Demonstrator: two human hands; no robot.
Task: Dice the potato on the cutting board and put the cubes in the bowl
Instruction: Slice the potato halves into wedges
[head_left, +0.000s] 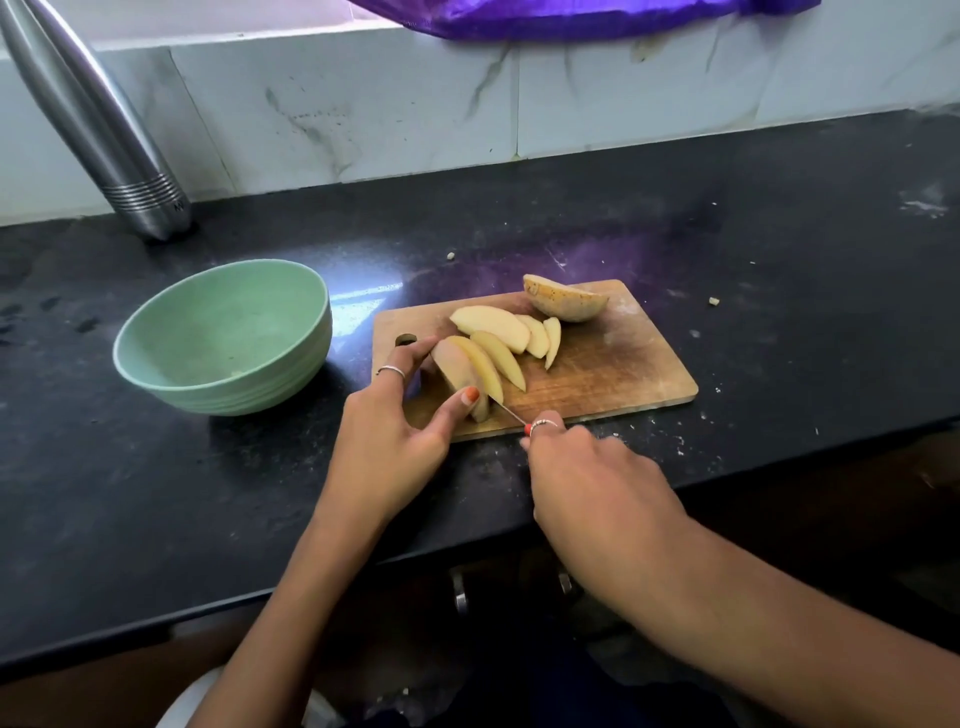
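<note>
A wooden cutting board (618, 374) lies on the black counter. On it are several pale potato slices (498, 327) fanned out, and an unpeeled potato half (563, 304) at the far edge. My left hand (400, 421) pinches the uncut potato piece (457, 371) at the board's left end, thumb on its near side. My right hand (587, 467) grips a small knife (511, 414) with a red handle; the thin blade runs into the piece beside the thumb. A green bowl (156, 332) stands left of the board, nearly empty.
A steel bottle (104, 130) leans at the back left against the tiled wall. Purple cloth (545, 15) hangs over the ledge at the top. Crumbs and small potato bits dot the counter (779, 260). The counter's front edge runs just below my wrists.
</note>
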